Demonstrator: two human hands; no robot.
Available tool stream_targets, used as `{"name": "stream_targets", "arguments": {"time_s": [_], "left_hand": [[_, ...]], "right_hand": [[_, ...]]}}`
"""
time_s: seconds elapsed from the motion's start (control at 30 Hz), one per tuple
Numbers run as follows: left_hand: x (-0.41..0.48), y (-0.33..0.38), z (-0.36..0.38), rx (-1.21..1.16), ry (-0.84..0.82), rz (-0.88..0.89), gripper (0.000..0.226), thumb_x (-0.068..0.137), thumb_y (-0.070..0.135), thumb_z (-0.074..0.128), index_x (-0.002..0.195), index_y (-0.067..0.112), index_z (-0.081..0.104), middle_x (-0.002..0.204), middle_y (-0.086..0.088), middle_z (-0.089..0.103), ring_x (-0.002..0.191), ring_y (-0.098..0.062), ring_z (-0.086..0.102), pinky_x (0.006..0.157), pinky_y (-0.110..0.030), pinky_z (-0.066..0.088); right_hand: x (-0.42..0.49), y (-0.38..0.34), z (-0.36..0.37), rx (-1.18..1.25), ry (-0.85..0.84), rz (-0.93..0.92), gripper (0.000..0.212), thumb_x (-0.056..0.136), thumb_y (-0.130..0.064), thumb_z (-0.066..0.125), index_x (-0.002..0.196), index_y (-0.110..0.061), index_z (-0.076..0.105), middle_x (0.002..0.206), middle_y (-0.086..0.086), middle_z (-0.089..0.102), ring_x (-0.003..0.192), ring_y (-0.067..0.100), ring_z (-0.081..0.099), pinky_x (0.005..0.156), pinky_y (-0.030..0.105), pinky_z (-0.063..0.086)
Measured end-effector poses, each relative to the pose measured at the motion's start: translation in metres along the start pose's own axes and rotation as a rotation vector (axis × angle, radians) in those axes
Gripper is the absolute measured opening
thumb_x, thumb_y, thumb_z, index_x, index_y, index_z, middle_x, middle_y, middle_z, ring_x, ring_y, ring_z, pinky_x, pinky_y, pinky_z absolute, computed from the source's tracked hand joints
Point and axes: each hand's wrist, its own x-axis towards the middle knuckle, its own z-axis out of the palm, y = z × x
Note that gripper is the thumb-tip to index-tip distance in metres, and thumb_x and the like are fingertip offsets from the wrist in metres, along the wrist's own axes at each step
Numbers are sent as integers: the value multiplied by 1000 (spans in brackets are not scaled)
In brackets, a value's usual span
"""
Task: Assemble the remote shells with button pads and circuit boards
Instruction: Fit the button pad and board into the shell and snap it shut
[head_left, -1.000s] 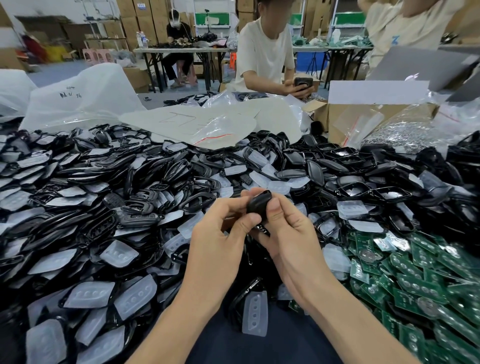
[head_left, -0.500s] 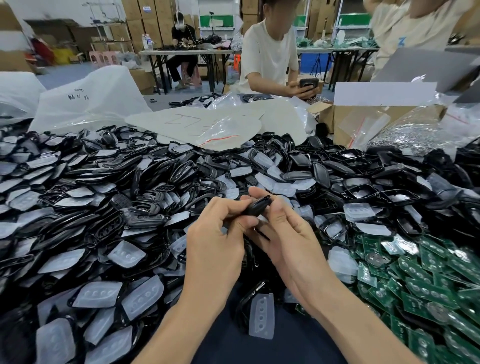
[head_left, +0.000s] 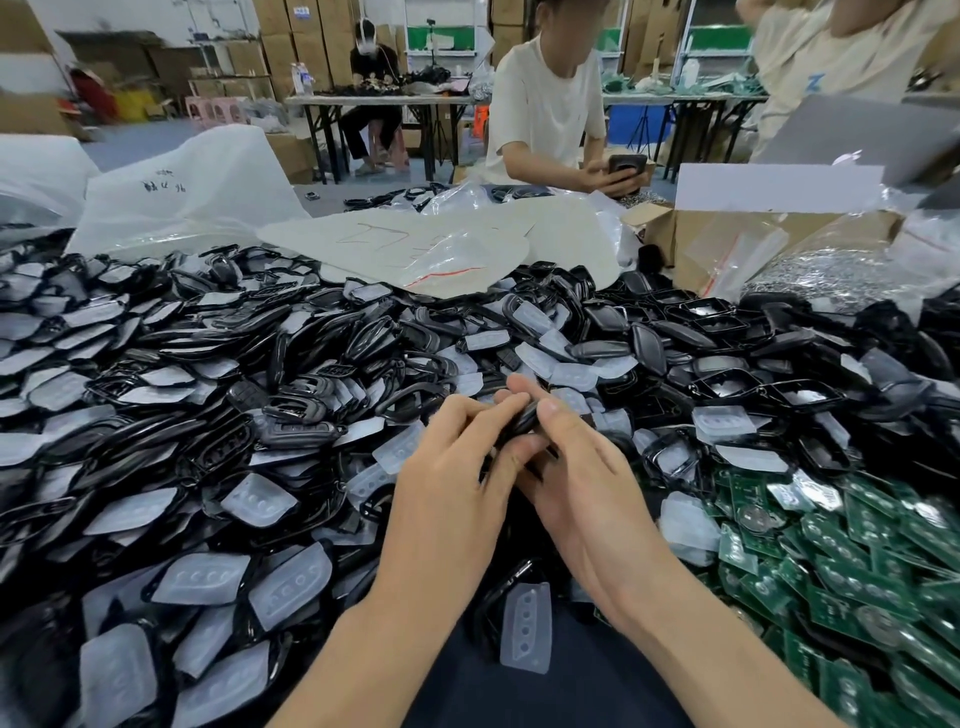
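Note:
Both of my hands meet at the table's middle around one black remote shell (head_left: 523, 422). My left hand (head_left: 457, 473) pinches it from the left, and my right hand (head_left: 582, 467) presses it from the right with the thumb on top. Most of the shell is hidden by my fingers. A large heap of black shells and translucent white button pads (head_left: 260, 499) covers the table to the left and behind. Green circuit boards (head_left: 841, 545) are piled at the right. A single button pad (head_left: 525, 626) lies on the dark cloth between my forearms.
White plastic bags (head_left: 187, 192) and a flat bag with red writing (head_left: 426, 244) lie behind the heap. An open cardboard box (head_left: 727, 234) stands at the back right beside a bag of small metal parts (head_left: 831, 275). A person (head_left: 550, 104) sits across holding a phone.
The shell was upright and clearly visible between my fingertips; it is now turned edge-on and mostly covered by both hands, which have closed tighter around it.

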Motion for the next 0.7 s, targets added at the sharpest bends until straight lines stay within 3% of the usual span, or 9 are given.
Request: {"name": "stream_targets", "arguments": {"time_s": [0.1,0.27,0.33,0.53,0.7], "left_hand": [[0,3,4,38,22,7,35,99,33,57,131,22,67,92,17,48,79,-1,51,70,-10,39],[0,5,7,18,70,-1,33,97,22,57,126,20,71,91,16,52,75,-8,55,64,-27,50],[-1,5,8,20,89,7,32,95,15,57,123,19,73,92,14,56,76,-10,58,64,-33,53],[-1,7,9,55,138,30,33,94,13,56,120,18,74,90,13,57,73,-11,58,62,-34,54],[1,8,8,30,-19,-35,38,103,37,45,135,26,63,97,21,45,85,-6,54,72,-22,49]], "right_hand": [[-2,4,4,-36,52,-25,38,93,-36,53,126,-27,70,132,-1,70,126,11,62,111,37,45],[-6,11,9,-73,126,-84,30,107,-28,47,123,-32,71,131,-8,70,126,8,62,113,38,43],[-6,13,11,-77,153,-100,29,104,-31,50,122,-32,72,130,-9,70,126,8,62,113,38,44],[-8,17,15,-84,173,-141,40,91,-41,52,126,-34,71,131,-10,69,127,8,61,112,38,44],[-6,15,9,-134,175,-145,36,89,-42,53,120,-39,72,133,-13,68,127,5,60,113,36,42]]}}
